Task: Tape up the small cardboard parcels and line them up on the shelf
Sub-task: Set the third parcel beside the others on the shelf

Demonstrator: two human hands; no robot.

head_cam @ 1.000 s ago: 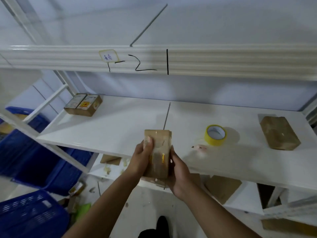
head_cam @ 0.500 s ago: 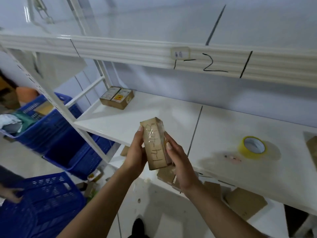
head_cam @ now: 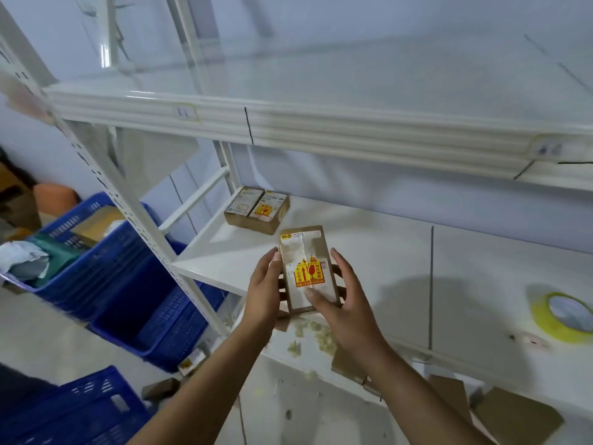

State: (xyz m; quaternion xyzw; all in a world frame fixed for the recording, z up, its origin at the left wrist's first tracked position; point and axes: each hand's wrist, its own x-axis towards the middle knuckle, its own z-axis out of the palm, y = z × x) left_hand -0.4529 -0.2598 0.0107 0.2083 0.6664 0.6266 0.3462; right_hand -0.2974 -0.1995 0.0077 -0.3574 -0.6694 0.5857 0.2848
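Brown cardboard, and now it's label-side up: the parcel [head_cam: 306, 268] is turned over in the hands. The yellow and red sticker faces us, where half a second back it was the handwritten side and a second back only a narrow edge. The left hand [head_cam: 261, 292] holds its left side and the right hand [head_cam: 348, 313] its right, thumb laid across the lower front. The fingers [head_cam: 335, 253] of both are clamped on the parcel, nothing slack. It's in the air at the front edge of the shelf [head_cam: 385, 252], touching no board.

The view swings left too. The tape roll [head_cam: 564, 313], near the middle a second ago, now sits at the far right edge, well apart from the hands. The two parcels [head_cam: 256, 208] lying side by side at the back left of the shelf come closer to centre, just beyond the held one.

Glossy strips seem to run over the held box, though I can't tell whether every seam is closed. My read: taping on this one is finished, the flip is a check, and it's heading for a spot beside that pair. Label up would match them. Blue crates [head_cam: 134, 284] sit on the floor at left.
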